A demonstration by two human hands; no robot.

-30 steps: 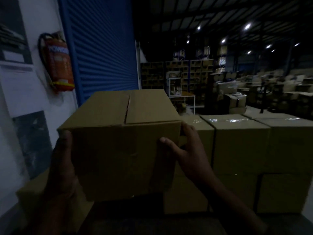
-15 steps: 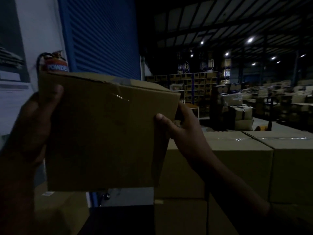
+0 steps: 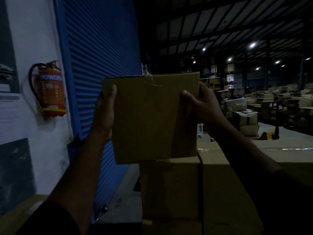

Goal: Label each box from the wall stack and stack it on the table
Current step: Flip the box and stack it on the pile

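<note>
Both hands grasp one box [image 3: 152,119], the left hand [image 3: 105,114] on its left edge and the right hand [image 3: 201,104] on its right edge. The box is raised upright, its broad face toward the camera and its taped seam at the top. Just under it stand stacked boxes [image 3: 171,189]. Behind on the left are a blue shutter [image 3: 101,48] and one red extinguisher [image 3: 50,92] on the wall.
</note>
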